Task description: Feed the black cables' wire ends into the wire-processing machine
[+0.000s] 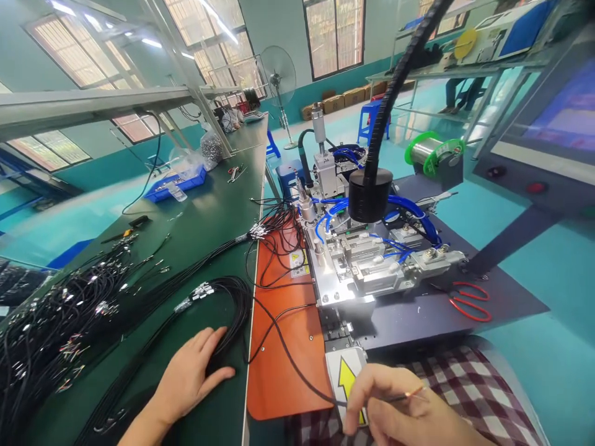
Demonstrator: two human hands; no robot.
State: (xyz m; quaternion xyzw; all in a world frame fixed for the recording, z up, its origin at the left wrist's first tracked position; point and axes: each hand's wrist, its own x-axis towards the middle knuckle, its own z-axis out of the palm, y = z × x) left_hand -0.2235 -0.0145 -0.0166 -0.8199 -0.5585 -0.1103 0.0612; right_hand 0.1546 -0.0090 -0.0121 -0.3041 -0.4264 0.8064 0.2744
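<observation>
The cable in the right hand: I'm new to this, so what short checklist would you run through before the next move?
1. Cable held: ok, it is pinched in the right hand.
2. Copper end exposed: ok, bare metal shows.
3. Left hand clear of the machine: ok, it is at the looped cable bundle.
4. Dark base plate free of loose tools: not ok, a red-handled tool lies there.
5. Machine running: cannot tell from a still.
</observation>
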